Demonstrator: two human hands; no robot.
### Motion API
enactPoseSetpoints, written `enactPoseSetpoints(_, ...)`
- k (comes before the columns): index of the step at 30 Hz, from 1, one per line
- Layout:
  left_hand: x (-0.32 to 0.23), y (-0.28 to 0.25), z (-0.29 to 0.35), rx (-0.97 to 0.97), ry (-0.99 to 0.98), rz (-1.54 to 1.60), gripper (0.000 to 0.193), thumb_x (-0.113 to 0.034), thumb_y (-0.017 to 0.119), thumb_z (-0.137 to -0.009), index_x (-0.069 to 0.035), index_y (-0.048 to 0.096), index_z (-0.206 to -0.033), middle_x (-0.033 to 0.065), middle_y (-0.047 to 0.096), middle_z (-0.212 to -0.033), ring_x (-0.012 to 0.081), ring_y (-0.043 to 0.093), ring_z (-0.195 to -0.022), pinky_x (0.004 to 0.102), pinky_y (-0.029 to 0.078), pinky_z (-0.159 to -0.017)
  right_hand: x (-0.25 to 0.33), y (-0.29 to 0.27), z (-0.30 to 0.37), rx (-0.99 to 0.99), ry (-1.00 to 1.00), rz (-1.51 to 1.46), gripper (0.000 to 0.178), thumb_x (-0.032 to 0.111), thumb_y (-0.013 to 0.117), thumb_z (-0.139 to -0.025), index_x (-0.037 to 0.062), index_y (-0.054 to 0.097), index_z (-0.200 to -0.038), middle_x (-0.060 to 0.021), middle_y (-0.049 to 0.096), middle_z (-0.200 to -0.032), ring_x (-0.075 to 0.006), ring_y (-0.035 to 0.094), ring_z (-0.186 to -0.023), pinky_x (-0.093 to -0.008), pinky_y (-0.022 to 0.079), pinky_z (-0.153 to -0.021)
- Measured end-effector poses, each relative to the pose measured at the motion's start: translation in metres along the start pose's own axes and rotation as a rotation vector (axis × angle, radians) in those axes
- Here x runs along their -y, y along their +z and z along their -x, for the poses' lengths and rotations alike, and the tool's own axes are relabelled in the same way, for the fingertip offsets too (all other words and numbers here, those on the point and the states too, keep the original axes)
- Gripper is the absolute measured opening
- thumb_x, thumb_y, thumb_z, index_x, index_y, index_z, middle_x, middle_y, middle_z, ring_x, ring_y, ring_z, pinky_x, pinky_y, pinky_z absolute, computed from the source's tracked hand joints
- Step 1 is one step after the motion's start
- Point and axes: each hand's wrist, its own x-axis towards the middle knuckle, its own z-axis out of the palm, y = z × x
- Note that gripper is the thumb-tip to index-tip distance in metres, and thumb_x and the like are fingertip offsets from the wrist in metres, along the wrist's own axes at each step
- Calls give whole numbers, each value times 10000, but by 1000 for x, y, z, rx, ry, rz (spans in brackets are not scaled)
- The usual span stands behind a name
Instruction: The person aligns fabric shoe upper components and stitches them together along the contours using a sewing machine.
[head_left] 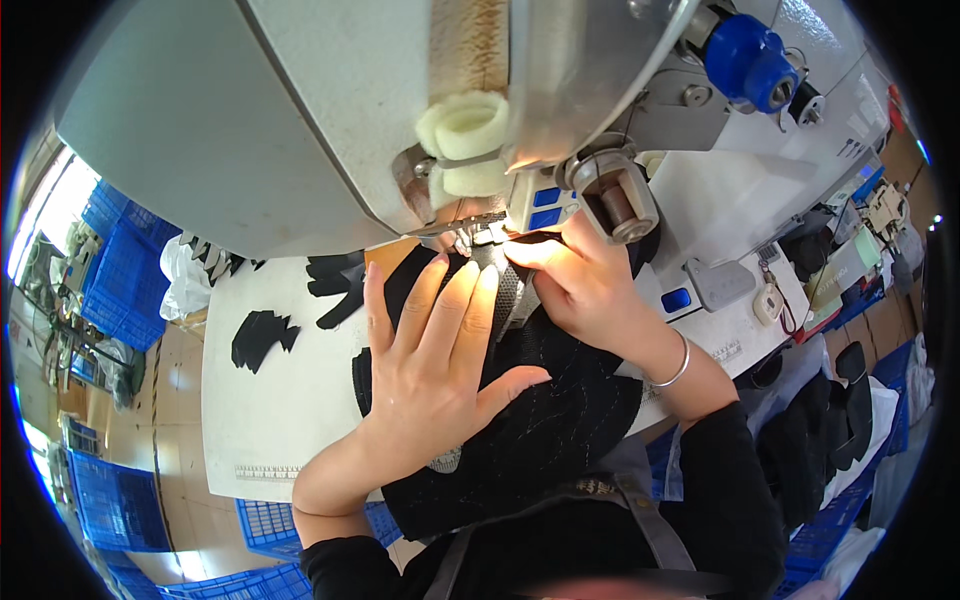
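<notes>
I work at a white table (260,420) under the big grey head of a sewing machine (300,120), with blue plastic crates (125,275) stacked on the floor to my left and more below the table's near edge. Small black cut pieces (262,337) lie loose on the tabletop, well apart from my hands. The black quilted fabric piece (550,420) is spread on the table beneath the needle area, dark and padded, crossed by faint stitched lines, and it hangs off the near edge toward me. My left hand (435,360) lies open and flat on it, fingers spread and pointing at the needle. My right hand (580,285) pinches its edge just beside the presser foot (487,237), a silver bangle (675,368) on that wrist.
</notes>
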Motion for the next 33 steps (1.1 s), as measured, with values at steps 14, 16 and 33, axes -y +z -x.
enactPoseSetpoints(14, 11, 3, 0, -63, -62, -28, 350, 29, 620, -733, -18, 632, -1079, 62, 622, -1118, 245, 571, -1162, 625, 175, -1125, 34, -3, -5, 12, -274, 352, 177, 92, 673, -690, 5, 647, -842, -84, 622, -907, -214, 650, -858, -315, 486, -717)
enactPoseSetpoints(16, 14, 5, -1, -78, -57, -20, 348, 39, 612, -733, -20, 632, -1075, 63, 629, -1116, 243, 582, -1147, 615, 177, -1127, 39, -3, -6, 68, -271, 398, 160, 68, 680, -717, -18, 666, -851, -95, 639, -884, -212, 663, -821, -292, 473, -671)
enactPoseSetpoints(33, 44, 19, -7, -232, -19, 98, 214, 20, 631, -745, -35, 661, -949, 42, 689, -1067, 233, 634, -1024, 450, 343, -991, 70, 22, -9, 213, -441, 911, 255, 131, 574, -771, -85, 680, -855, -169, 626, -874, -278, 631, -772, -283, 492, -644)
